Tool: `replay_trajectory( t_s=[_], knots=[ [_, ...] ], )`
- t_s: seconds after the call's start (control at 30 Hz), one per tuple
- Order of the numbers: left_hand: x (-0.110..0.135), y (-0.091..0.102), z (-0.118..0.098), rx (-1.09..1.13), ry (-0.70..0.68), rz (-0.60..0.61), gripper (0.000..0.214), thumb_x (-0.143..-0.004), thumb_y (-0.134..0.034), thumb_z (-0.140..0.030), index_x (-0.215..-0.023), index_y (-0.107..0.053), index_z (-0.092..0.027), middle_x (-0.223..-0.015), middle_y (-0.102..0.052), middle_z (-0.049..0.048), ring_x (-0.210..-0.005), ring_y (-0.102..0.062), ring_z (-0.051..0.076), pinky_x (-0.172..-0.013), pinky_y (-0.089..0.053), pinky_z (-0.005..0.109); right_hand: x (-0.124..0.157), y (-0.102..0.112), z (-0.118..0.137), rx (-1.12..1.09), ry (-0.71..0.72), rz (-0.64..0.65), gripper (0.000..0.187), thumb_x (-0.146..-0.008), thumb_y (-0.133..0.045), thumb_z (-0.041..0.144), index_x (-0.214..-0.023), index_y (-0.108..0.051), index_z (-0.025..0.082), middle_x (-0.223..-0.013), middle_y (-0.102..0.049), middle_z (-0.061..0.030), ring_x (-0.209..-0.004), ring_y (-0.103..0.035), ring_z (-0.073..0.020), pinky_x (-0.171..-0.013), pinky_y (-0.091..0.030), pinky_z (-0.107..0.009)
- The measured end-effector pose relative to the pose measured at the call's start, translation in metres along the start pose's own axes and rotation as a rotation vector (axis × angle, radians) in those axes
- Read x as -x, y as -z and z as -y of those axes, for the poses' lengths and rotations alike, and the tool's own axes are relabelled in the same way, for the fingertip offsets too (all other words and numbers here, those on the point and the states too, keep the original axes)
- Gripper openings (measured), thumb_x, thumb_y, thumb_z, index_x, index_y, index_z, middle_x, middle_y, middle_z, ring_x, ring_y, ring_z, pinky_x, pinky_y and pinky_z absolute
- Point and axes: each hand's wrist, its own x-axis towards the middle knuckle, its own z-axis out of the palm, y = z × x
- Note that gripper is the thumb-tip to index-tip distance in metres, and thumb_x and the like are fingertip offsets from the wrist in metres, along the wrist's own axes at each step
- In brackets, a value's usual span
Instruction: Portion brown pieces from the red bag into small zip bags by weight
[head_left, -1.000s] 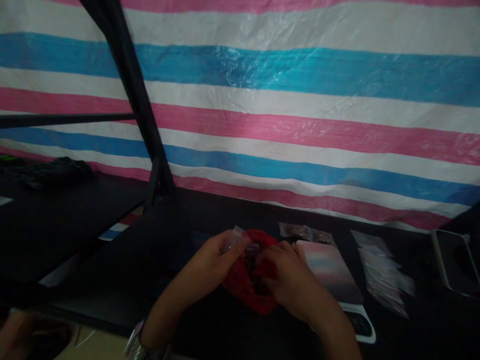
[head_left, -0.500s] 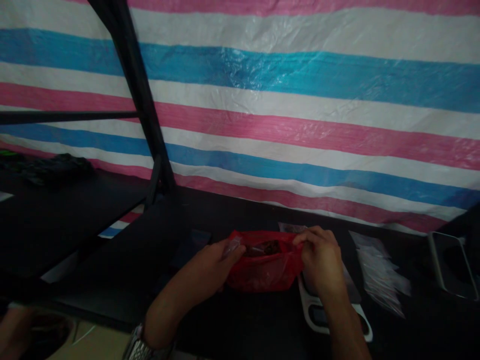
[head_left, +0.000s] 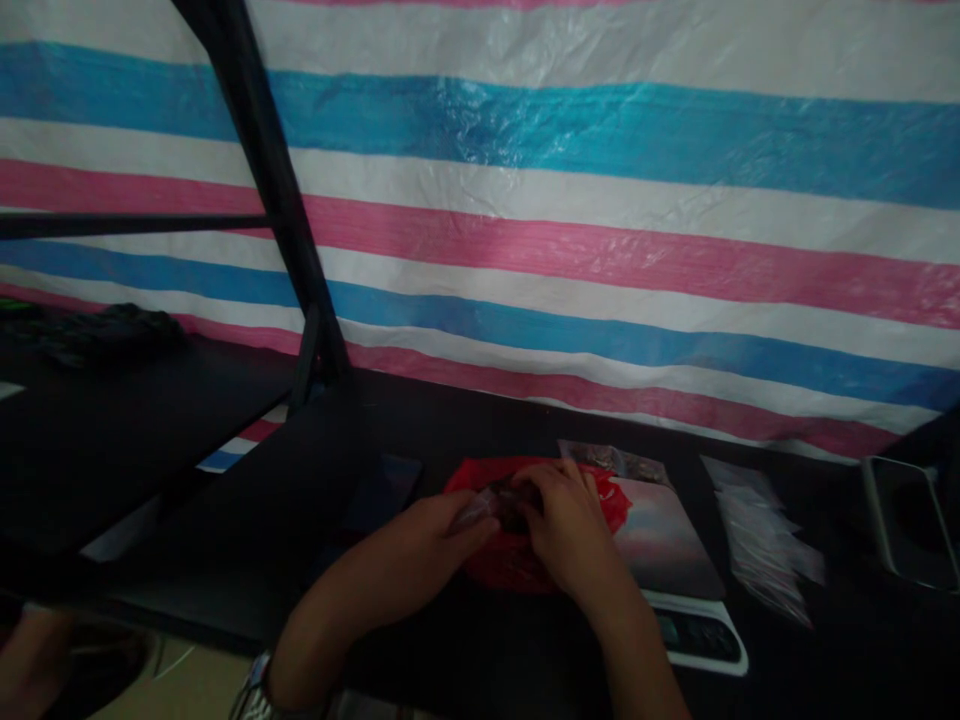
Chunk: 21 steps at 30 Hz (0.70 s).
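A red plastic bag [head_left: 491, 565] with dark contents lies on the black table [head_left: 390, 430] in front of me. My left hand [head_left: 439, 535] pinches a small clear plastic bag [head_left: 480, 507] at the red bag's left edge. My right hand [head_left: 566, 525] reaches into the red bag's mouth with its fingers curled over the dark contents. What those fingers grip is hidden. A wristwatch [head_left: 259, 690] sits on my left wrist.
A digital scale [head_left: 675, 560] stands right of the red bag, with a filled clear packet [head_left: 611, 460] behind it. A pile of empty clear bags [head_left: 761, 540] lies further right, then a grey tray [head_left: 907, 520]. A black post [head_left: 270, 190] rises at left before a striped tarp [head_left: 600, 200].
My right hand let go of the red bag's right rim and moved left into its mouth. The bag sagged lower and the scale's platform is uncovered again.
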Motion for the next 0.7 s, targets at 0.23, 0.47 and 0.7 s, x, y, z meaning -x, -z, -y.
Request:
replay_trajectory(
  t_s=[0.23,0.47,0.7],
  knots=[
    [-0.011,0.002,0.017,0.242,-0.06,0.02,0.028,-0.097,-0.065,-0.041,-0.12,-0.069,-0.024,-0.117,-0.075,0.0035,-0.112,-0.068,0.024,-0.1,-0.05,0.035,0.002,0.013,-0.012,0.076,-0.03,0.042,0.053,-0.076,-0.056,-0.008,-0.111,-0.078,0.025,-0.117,-0.08,-0.0097,-0.116,-0.062,-0.0326,-0.096,-0.042,-0.047],
    [-0.021,-0.003,0.014,0.31,-0.068,-0.066,0.032,-0.09,-0.073,-0.047,-0.108,-0.072,-0.02,-0.105,-0.076,0.0045,-0.098,-0.068,0.022,-0.089,-0.053,0.033,0.002,0.003,-0.006,-0.052,-0.049,0.111,0.054,-0.076,-0.05,-0.01,-0.11,-0.081,0.02,-0.122,-0.08,-0.0109,-0.119,-0.07,-0.0299,-0.106,-0.049,-0.046],
    [-0.025,-0.006,0.005,0.467,-0.006,-0.19,0.044,-0.08,-0.083,-0.054,-0.105,-0.072,-0.019,-0.105,-0.074,0.0058,-0.092,-0.067,0.021,-0.08,-0.052,0.031,0.0,-0.007,-0.003,-0.43,-0.06,0.112,0.056,-0.076,-0.048,-0.01,-0.113,-0.079,0.018,-0.12,-0.081,-0.0096,-0.114,-0.076,-0.0224,-0.103,-0.057,-0.037]
  ],
)
